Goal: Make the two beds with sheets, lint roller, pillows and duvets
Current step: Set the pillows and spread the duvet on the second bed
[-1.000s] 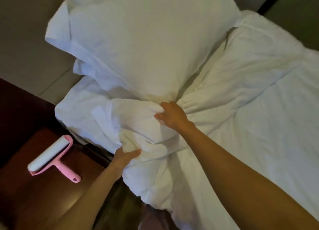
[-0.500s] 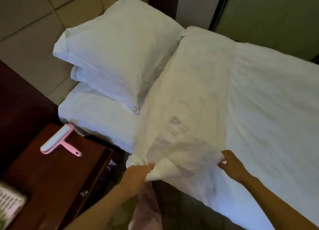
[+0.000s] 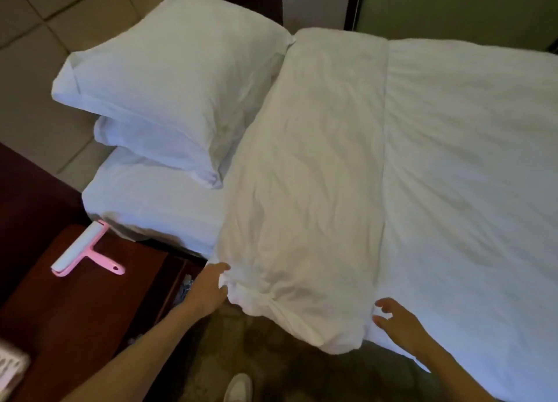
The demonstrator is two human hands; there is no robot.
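Note:
A white duvet (image 3: 453, 175) covers the bed, its top folded back into a wide band (image 3: 311, 175) that hangs over the near side. My left hand (image 3: 211, 287) grips the band's bunched near-left corner. My right hand (image 3: 395, 320) hovers just right of the band's lower corner, fingers spread and holding nothing. Two white pillows (image 3: 169, 78) are stacked at the head of the bed on the white sheet (image 3: 157, 202). A pink lint roller (image 3: 83, 250) lies on the dark wooden nightstand (image 3: 75, 311) to the left.
A padded beige headboard wall (image 3: 36, 39) rises behind the pillows. Patterned carpet (image 3: 271, 365) and my shoe (image 3: 238, 386) show between nightstand and bed. A white object (image 3: 10, 368) sits at the nightstand's near-left corner. Dark panels stand beyond the bed.
The folded band of the duvet has been laid flat across the bed. My right hand has let go of its edge and opened; my left hand still holds the corner.

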